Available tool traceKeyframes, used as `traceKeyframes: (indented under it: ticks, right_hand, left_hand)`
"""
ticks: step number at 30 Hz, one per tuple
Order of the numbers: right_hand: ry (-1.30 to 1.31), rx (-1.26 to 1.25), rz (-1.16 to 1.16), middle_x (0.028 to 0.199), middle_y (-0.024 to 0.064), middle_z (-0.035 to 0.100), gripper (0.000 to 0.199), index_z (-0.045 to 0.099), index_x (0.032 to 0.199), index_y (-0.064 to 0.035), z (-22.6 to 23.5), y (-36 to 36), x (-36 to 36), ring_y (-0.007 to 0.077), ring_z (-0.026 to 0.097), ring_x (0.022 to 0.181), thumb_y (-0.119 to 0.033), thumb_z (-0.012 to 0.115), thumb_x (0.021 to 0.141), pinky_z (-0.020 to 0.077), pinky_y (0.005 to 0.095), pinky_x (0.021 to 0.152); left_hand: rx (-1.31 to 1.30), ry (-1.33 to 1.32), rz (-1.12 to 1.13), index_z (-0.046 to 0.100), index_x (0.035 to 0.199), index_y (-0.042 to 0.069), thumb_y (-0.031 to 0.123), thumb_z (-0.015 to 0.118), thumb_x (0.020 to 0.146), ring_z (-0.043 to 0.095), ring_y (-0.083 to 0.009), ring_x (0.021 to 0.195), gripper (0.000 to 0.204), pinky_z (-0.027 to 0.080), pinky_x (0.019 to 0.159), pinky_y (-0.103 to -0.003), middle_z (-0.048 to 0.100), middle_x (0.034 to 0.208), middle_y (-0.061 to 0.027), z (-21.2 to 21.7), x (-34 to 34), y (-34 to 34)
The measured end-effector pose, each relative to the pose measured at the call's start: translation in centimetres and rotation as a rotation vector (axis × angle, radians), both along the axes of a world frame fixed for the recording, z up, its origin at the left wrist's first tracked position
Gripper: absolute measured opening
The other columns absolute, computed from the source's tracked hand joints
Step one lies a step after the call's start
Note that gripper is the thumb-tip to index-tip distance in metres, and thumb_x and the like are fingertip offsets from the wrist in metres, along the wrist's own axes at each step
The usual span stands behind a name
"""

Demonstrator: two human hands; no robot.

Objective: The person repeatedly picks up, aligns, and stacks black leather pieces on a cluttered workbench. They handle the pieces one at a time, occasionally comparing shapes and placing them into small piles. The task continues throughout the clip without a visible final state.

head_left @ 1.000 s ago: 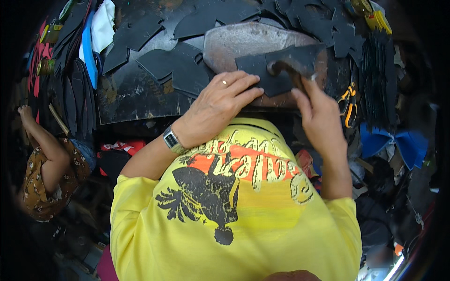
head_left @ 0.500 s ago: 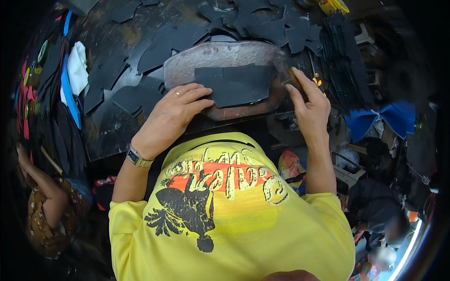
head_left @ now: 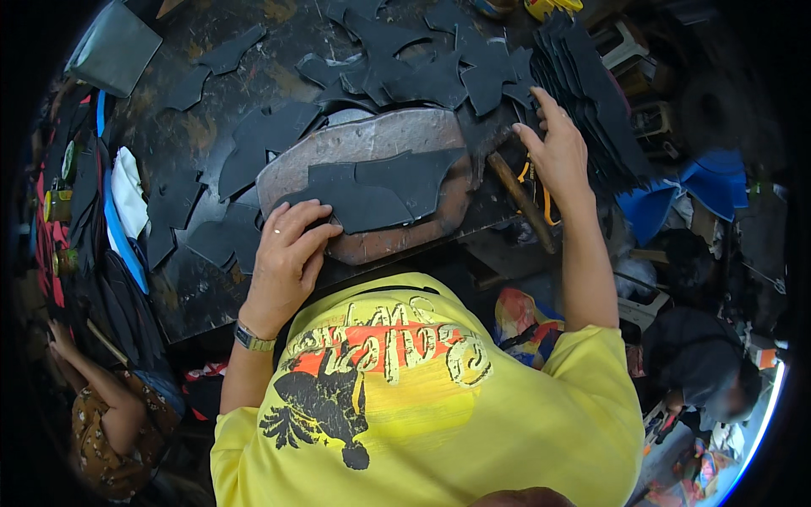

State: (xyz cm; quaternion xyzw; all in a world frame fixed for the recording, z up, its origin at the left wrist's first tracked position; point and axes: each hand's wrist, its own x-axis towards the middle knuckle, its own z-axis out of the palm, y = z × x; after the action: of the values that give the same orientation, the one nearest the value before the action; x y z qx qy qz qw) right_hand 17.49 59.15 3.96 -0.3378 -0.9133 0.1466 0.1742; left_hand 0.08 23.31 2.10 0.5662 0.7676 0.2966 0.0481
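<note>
A black sheet piece [head_left: 380, 193], with a second black piece overlapping it at the right, lies on a brown stone slab [head_left: 367, 135] at the table's near edge. My left hand [head_left: 291, 245] rests on its left end, fingers extended and pressing down lightly. To the right, my right hand [head_left: 553, 148] is raised beside a heap of black cut pieces, thumb and fingers apart, with nothing visible in it. Below that hand, a wooden-handled tool [head_left: 524, 203] lies by the table's right corner; its head is hard to make out.
More black cut pieces [head_left: 397, 63] are strewn across the dark table [head_left: 203, 127]. A tall layered stack of black pieces [head_left: 583, 101] is at the right, near orange-handled scissors [head_left: 547, 203]. A grey box-like object [head_left: 114, 49] stands far left. Other people are on both sides below.
My right hand has moved farther out and opened, and the wooden-handled tool now lies apart from it. The left hand still rests on the black piece. The whole view has shifted.
</note>
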Motion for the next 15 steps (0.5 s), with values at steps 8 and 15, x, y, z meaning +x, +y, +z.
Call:
traceKeyframes:
  ticks: [8,15]
  right_hand:
    - [0.018,0.146,0.161,0.113,0.0204,0.066,0.03,0.07,0.119,-0.0071,-2.4,6.1,-5.4,0.0412,0.067,0.102,-0.009,0.07,0.089,0.0543,0.0467,0.089]
    - [0.231,0.204,0.151,0.102,0.017,0.071,0.017,0.073,0.106,0.0002,-2.3,7.9,-6.9,0.0349,0.069,0.095,-0.004,0.07,0.09,0.0533,0.0396,0.087]
  left_hand:
    - [0.152,0.039,0.137,0.074,0.102,0.009,0.001,0.074,0.083,0.061,-0.0299,0.122,0.021,0.043,0.106,-0.048,0.068,0.12,-0.0082,-2.3,1.3,0.7]
    - [0.146,0.015,0.149,0.075,0.099,0.007,-0.002,0.075,0.082,0.061,-0.0307,0.119,0.02,0.043,0.103,-0.046,0.069,0.118,-0.0087,-2.1,1.2,1.0]
